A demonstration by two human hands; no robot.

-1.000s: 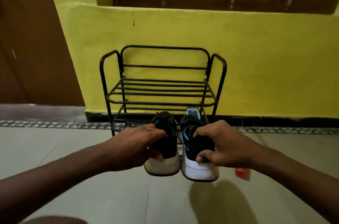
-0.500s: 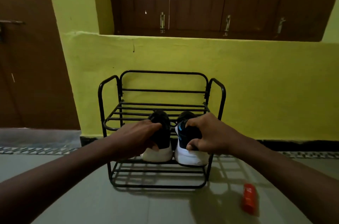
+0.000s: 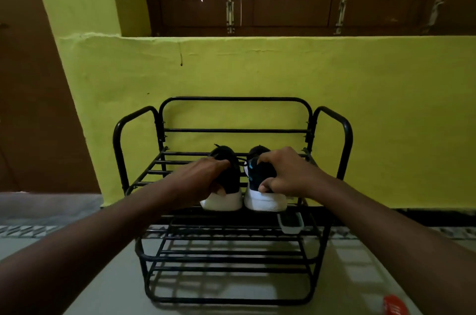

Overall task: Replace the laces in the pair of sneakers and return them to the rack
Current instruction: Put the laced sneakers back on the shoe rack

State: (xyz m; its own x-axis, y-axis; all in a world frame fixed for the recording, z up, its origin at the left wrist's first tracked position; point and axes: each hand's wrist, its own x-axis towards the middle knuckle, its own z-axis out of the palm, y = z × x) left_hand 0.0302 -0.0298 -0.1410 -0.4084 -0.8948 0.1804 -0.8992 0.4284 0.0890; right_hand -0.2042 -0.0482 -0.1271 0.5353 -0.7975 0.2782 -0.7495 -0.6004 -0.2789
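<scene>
Two bare arms come up from the lower edge of the view. The left forearm (image 3: 103,232) and the right forearm (image 3: 386,224) are uncovered all the way to the wrist, slim and smooth, broadening toward the elbow. The left grip (image 3: 203,175) and the right grip (image 3: 288,173) are bare as well. Knuckles show as low ridges on the right one, whose thumb (image 3: 265,187) ends in a short nail. Dim light hides finer skin detail.

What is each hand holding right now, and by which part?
The left hand grips the left sneaker at its heel collar; the right hand grips the right sneaker the same way.
</scene>
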